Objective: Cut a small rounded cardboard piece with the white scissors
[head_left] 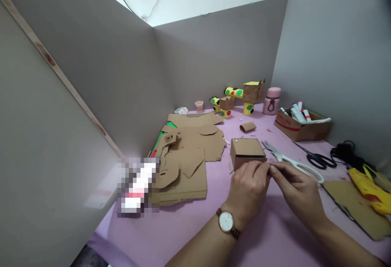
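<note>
Where hands (249, 183) (301, 191) meet, lilac tabletop (189, 226), grey partitions (220, 55)

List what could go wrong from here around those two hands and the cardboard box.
The right hand is close to the white-handled scissors, so a careless sideways move might knock them or catch a blade.

The cardboard box sits just beyond the left hand; a forward nudge could shove it.

Anything pinched between the fingers is too small to make out; if dropped, it might be hard to find.
</note>
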Tool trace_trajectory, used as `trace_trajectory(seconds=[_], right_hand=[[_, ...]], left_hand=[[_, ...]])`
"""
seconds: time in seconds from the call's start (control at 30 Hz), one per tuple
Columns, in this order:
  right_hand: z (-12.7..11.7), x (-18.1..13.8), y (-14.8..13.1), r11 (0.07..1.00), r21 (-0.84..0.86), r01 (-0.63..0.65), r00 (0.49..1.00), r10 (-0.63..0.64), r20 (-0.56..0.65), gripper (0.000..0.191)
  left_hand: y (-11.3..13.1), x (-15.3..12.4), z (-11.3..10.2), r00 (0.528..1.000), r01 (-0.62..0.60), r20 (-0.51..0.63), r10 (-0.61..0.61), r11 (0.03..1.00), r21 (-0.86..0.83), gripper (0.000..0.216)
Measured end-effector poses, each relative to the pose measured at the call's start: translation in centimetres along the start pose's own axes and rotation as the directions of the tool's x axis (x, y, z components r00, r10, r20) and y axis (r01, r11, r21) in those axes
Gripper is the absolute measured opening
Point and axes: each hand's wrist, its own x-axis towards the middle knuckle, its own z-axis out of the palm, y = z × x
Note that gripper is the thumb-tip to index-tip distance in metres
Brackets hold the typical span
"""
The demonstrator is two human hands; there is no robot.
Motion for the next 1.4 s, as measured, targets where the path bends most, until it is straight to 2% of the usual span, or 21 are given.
trace_trajectory(seconds=[0.2,0.43,0.57,0.63,0.7,0.77,0.9,1.07,1.2,1.3,1.4], right_hand=[[0.7,-0.5,0.5,0.988,0.1,-0.12,0.991,0.114,0.063,0.017],[1.0,-0.6,0.6,0.969,0.175,-0.175,0.981,0.156,0.116,0.017],[0.8,-0.1,0.7,0.957,0.206,-0.204,0.97,0.17,0.171,0.015],[0.6,0.4,0.8,0.943,0.24,-0.231,0.961,0.182,0.209,0.014],[0.4,0.9,0.8,0.92,0.286,-0.267,0.948,0.196,0.252,0.015],[0.3,1.3,0.7,0.894,0.329,-0.304,0.935,0.212,0.286,0.017],[0.3,1.5,0.3,0.859,0.376,-0.347,0.917,0.227,0.328,0.022],[0.4,1.1,-0.3,0.887,0.352,-0.299,0.93,0.189,0.316,0.021],[0.3,1.2,-0.7,0.946,0.253,-0.202,0.943,0.118,0.31,0.021],[0.0,1.3,-0.8,0.987,0.131,-0.093,0.943,0.046,0.328,0.021],[-0.2,1.4,-0.5,0.999,-0.021,0.035,0.919,-0.024,0.394,0.017]], left_hand=[[-0.4,-0.6,0.3,0.999,0.027,0.029,-0.027,1.0,0.005,0.023],[-0.7,-1.0,0.9,0.997,0.08,0.021,-0.079,0.996,-0.04,0.024],[-0.8,-0.9,0.8,0.989,0.148,0.029,-0.145,0.975,-0.164,0.026],[-1.0,-0.7,0.5,0.984,0.176,0.043,-0.171,0.951,-0.255,0.036],[-1.5,-0.4,0.3,0.983,0.182,0.067,-0.169,0.921,-0.345,0.045],[-2.1,-0.2,0.0,0.985,0.169,0.096,-0.142,0.895,-0.413,0.04],[-2.7,-0.3,-0.5,0.988,0.151,0.066,-0.136,0.894,-0.422,0.04],[-2.2,-1.0,-0.2,0.992,0.122,0.029,-0.12,0.92,-0.373,0.028],[-2.0,-1.0,-0.1,0.984,0.177,0.037,-0.176,0.908,-0.38,0.026],[-2.5,-0.5,-0.6,0.972,0.235,0.114,-0.205,0.88,-0.413,0.027],[-3.5,-0.1,-1.1,0.951,0.287,0.237,-0.199,0.854,-0.433,0.021]])
